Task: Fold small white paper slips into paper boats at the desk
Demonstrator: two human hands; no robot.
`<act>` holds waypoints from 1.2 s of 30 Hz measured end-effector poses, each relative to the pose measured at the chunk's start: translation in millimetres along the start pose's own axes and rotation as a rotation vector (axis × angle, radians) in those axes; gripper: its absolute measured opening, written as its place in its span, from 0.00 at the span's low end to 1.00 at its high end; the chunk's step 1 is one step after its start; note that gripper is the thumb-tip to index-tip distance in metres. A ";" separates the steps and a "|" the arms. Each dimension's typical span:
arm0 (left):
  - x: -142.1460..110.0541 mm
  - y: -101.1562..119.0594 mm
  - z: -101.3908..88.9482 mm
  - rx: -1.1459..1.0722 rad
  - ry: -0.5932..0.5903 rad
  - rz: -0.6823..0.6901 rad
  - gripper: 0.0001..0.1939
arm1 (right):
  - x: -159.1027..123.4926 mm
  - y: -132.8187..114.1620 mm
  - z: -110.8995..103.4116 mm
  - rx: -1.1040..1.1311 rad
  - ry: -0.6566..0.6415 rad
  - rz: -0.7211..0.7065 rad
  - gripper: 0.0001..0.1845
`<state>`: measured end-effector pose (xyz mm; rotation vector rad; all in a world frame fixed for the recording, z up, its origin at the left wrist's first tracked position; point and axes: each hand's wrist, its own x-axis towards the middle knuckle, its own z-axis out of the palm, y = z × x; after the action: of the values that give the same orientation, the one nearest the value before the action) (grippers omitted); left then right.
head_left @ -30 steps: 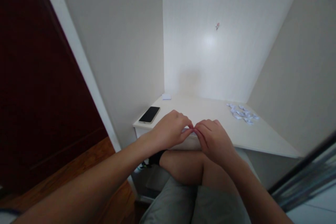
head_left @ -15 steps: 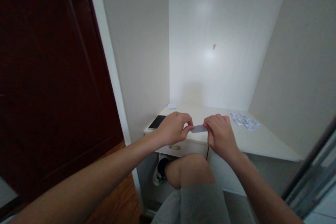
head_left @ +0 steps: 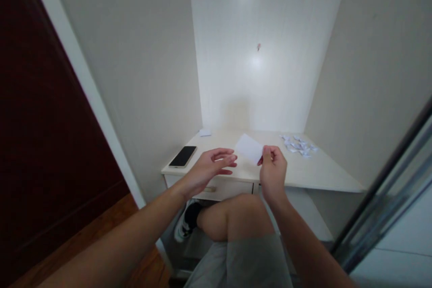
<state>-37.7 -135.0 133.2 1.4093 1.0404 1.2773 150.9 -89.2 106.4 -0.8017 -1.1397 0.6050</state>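
A small white sheet of paper [head_left: 249, 148] is held up above the front of the white desk. My right hand [head_left: 272, 168] pinches it by its lower right side between thumb and fingers. Just left of the paper is my left hand [head_left: 214, 166], its fingers apart and nothing in them. The sheet faces me nearly flat and looks tilted, one corner pointing up. On the right of the desk lies a loose heap of small folded white paper pieces [head_left: 299, 145].
A phone [head_left: 183, 156] with a dark screen lies at the left of the desk [head_left: 324, 173]. Behind it, by the left panel, is a small white paper stack [head_left: 204, 132]. A drawer handle [head_left: 209, 189] sits under the desk's front edge, above my bent leg [head_left: 236, 216].
My left hand has let go of the paper and opened. The sheet, earlier a narrow strip stretched between both hands, now shows its broad face in my right hand. The view has shifted right.
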 end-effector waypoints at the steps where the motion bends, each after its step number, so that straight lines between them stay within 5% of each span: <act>1: 5.9 -2.1 13.9 -0.065 -0.002 0.014 0.25 | -7.4 8.0 8.8 0.071 0.010 0.062 0.19; 4: 22.2 -5.2 42.4 -0.130 0.069 0.069 0.19 | -22.7 23.4 18.3 0.229 -0.001 0.171 0.19; 7: 31.6 -3.3 45.6 -0.120 0.085 0.052 0.16 | -27.1 25.0 -2.6 0.218 -0.053 0.113 0.15; 12: 35.5 8.5 28.2 0.080 -0.186 -0.094 0.13 | -23.7 17.2 -61.8 -0.346 -0.455 -0.543 0.17; 17: 40.7 10.1 27.2 0.099 -0.348 -0.211 0.15 | -20.9 21.0 -79.3 -0.531 -0.567 -0.917 0.14; 22: 38.4 -6.3 33.8 -0.084 -0.281 -0.215 0.12 | -24.4 30.8 -72.4 -0.375 -0.460 -0.623 0.09; 27: 32.0 -18.1 33.5 -0.145 -0.267 -0.218 0.08 | -25.2 28.5 -67.1 -0.309 -0.483 -0.546 0.14; 36: 32.1 -22.1 34.8 -0.067 -0.175 -0.155 0.07 | -23.5 16.1 -49.4 0.031 -0.469 0.003 0.06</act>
<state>0.1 -102.7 117.3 1.3365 0.9596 1.0482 190.0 -110.0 70.5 -0.6502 -1.5506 0.8378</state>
